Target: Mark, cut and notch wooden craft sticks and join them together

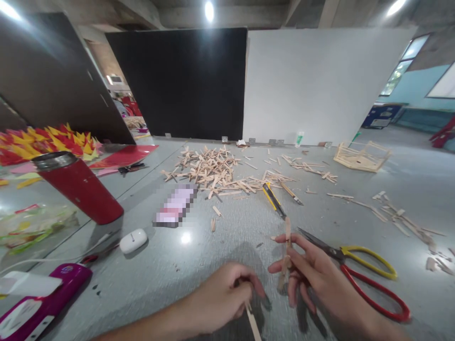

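My left hand [232, 289] is closed, with a thin wooden stick [253, 324] sticking out below its fingers toward the bottom edge. Between the thumb and fingers of my right hand [313, 270] is a small piece of joined wooden sticks [287, 234], held upright; part of it is covered by the fingers. Scissors [341, 254] with one yellow and one red handle lie beside and partly behind my right hand. Just beyond that hand rests a yellow and black utility knife [273, 200], near a second, slimmer cutter [291, 194].
A heap of wooden sticks [209, 166] spreads across the table's far side. Farther right stands a small stick frame [362, 156], with scraps [401, 215] nearer. On the left are a red flask [80, 189], a blurred phone [176, 204], a white case [133, 241] and a purple power strip [67, 279].
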Tool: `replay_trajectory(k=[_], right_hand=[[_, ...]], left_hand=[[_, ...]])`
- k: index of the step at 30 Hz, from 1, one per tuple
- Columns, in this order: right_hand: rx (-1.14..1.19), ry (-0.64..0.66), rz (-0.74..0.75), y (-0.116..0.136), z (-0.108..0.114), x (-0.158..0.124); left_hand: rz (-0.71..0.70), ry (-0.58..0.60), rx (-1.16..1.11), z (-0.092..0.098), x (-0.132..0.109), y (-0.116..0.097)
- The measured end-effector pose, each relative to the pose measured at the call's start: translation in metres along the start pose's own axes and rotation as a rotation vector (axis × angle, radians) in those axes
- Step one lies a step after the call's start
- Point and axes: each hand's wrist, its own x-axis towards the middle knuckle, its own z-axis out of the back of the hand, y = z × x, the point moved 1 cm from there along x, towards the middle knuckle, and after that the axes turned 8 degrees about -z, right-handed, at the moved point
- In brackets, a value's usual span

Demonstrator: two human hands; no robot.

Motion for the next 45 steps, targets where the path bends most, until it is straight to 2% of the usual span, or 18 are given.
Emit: replay_trajectory(k=[5, 8, 11, 17, 21, 25, 29, 33, 38, 40, 45], right_hand=[[0.007, 0.025, 0.011, -0.004, -0.016, -0.002], [0.015, 0.039, 0.010, -0.008, -0.021, -0.003], [0.053, 0.039, -0.002, -0.009, -0.022, -0.003], [0.069, 0.055, -0.001, -0.007, -0.023, -0.001], [-0.066, -0.078, 0.121, -0.003, -0.008, -0.001], [-0.407, -0.148, 0.212, 0.001, 0.009, -0.005], [-0.641, -0.243, 0.448, 0.005, 0.014, -0.010], [-0.692, -0.216, 0.601, 0.005, 0.013, -0.014], [-0.787, -0.210, 0.725, 0.003, 0.013, -0.018], [-0.889, -0.198, 0.780, 0.002, 0.014, -0.019], [-1.213, -0.287, 1.072, 0.003, 0.016, -0.029]], left_hand=[[-0.129, 0.037, 0.071, -0.016, 0.009, 0.004], [-0.192, 0.083, 0.013, -0.022, 0.015, 0.004], [-0.188, 0.075, -0.090, -0.026, 0.017, 0.004], [-0.206, -0.101, 0.017, -0.024, 0.014, 0.005], [-0.184, -0.132, 0.018, -0.014, 0.012, 0.006], [-0.166, -0.124, -0.011, 0.001, 0.009, 0.005], [-0.138, -0.108, -0.011, 0.009, 0.005, 0.000], [-0.060, -0.073, -0.009, 0.012, 0.003, -0.002], [-0.050, -0.017, -0.024, 0.012, 0.001, -0.004], [-0.033, -0.009, -0.029, 0.011, 0.000, -0.007], [-0.035, -0.002, 0.007, 0.009, -0.003, -0.011]])
